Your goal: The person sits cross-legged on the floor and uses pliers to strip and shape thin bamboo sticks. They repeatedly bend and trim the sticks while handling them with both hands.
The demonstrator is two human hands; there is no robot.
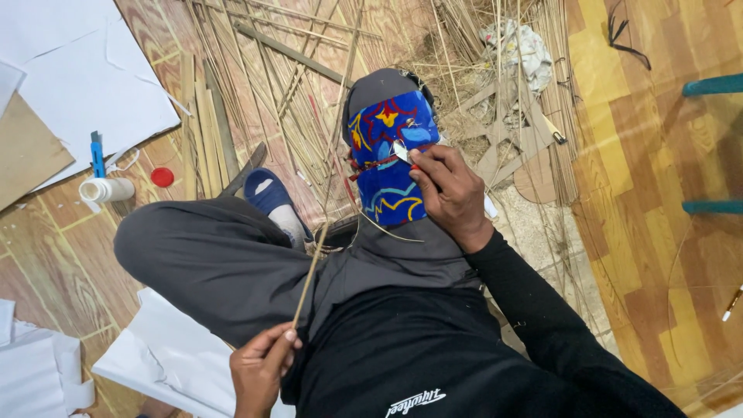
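Wood-pattern floor (642,178), person seated on it, one knee raised with a blue patterned cloth pad (391,159) tied over it.

Nearest: left hand (259,368) low by the lap, thumb and fingers pinched on the near end of a thin bamboo strip (309,275). White paper sheets (166,352) lie just beside that hand.

Strip's long axis runs from the left-hand pinch up and away to the right, towards the padded knee. Far end gets lost near the pad; can't tell exactly where it ends.

Right hand (449,193) sits further out, resting on the pad, fingers closed around a small knife (404,153), blade lying against the cloth. So the right hand is at the strip's far end, the left at its near end, with the strip spanning between them.

Beyond the lap: blue slipper (271,193) beside the knee. Left of it a white thread spool (108,190), blue utility cutter (97,155), red cap (162,177).

Farthest: loose pile of bamboo splints (309,70) and scraps spread across the floor behind the knee.
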